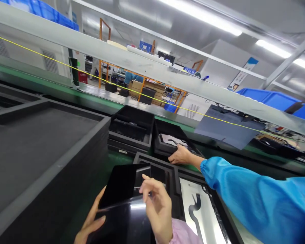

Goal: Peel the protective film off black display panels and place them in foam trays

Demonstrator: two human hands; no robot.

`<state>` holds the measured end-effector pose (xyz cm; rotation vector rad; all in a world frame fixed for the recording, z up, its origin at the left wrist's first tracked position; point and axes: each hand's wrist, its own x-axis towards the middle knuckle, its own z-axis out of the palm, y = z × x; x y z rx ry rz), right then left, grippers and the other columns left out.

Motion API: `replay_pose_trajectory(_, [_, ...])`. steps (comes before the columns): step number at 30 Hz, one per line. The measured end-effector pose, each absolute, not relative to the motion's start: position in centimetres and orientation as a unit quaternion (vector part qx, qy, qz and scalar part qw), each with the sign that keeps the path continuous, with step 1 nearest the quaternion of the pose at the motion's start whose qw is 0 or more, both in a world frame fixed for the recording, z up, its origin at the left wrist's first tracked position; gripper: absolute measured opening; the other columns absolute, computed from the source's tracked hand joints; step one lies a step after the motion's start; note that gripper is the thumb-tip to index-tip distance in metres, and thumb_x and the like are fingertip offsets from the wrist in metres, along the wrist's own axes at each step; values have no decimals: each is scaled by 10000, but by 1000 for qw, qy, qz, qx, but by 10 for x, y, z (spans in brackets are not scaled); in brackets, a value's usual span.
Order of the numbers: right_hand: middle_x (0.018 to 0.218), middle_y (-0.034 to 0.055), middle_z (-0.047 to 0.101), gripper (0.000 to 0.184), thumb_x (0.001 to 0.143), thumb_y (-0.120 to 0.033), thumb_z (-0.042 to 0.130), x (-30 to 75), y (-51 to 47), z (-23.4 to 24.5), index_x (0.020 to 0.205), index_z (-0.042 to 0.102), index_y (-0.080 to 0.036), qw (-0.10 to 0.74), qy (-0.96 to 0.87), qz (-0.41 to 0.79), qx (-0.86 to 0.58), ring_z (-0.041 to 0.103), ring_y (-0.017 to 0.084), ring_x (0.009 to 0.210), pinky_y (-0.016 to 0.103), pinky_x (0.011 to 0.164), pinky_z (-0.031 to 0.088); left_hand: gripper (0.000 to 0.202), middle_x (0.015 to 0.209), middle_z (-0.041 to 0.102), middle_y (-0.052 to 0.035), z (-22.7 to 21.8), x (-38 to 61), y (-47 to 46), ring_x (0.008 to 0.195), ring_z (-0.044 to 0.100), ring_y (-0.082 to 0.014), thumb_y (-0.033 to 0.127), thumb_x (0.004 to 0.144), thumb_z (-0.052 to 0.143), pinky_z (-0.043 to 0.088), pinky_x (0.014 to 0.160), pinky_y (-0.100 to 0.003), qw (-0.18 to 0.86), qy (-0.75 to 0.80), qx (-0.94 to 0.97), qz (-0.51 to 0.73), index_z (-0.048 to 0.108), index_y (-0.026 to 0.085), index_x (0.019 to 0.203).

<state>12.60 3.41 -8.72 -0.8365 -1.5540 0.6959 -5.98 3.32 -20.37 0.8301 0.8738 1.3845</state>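
I hold a glossy black flat panel (pixel 122 203) low in the middle of the view. My left hand (pixel 91 220) grips its left edge, thumb on the face and fingers underneath. My right hand (pixel 157 206), in a pink sleeve, rests on the panel's right side with curled fingers pinching near its upper edge. Just behind the panel lies a black foam tray (pixel 174 179) holding a white sheet with a black shaped part (pixel 195 210). A co-worker's hand (pixel 180 156), in a blue sleeve, reaches in from the right and grasps the rim of another black tray (pixel 167 135).
A large black foam tray (pixel 40 149) fills the left side. More black trays (pixel 132 125) stand on the green conveyor (pixel 91 98). A grey beam (pixel 142 64) and a yellow cord (pixel 152 98) cross overhead. Blue bins (pixel 269 98) sit at the right.
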Motion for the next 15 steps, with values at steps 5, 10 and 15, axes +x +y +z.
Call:
replay_pose_trajectory(5, [858,45,581,250,892,-412,550,237,115,-56,908,594,-167,549,-562,445,-430,557,168,837,368,818,471,584,1384,482,81,-205,-58,33,1394,209,-232,502,689,662,55,1160,-305,574,406,374,605,538,366,1243])
replay_pose_trajectory(10, [828,38,575,324,930,-447,479,340,178,-45,822,578,-158,519,-505,483,-491,552,139,785,317,767,481,501,916,693,60,-210,-56,29,905,638,-190,424,646,743,473,845,-289,632,372,329,596,541,382,1103])
replay_pose_trajectory(15, [666,6,536,399,897,-472,520,376,161,-45,640,517,-167,482,-490,495,-531,547,136,730,324,791,461,372,461,461,91,-214,-58,29,404,417,-42,403,586,795,341,454,-162,698,343,305,549,488,196,623])
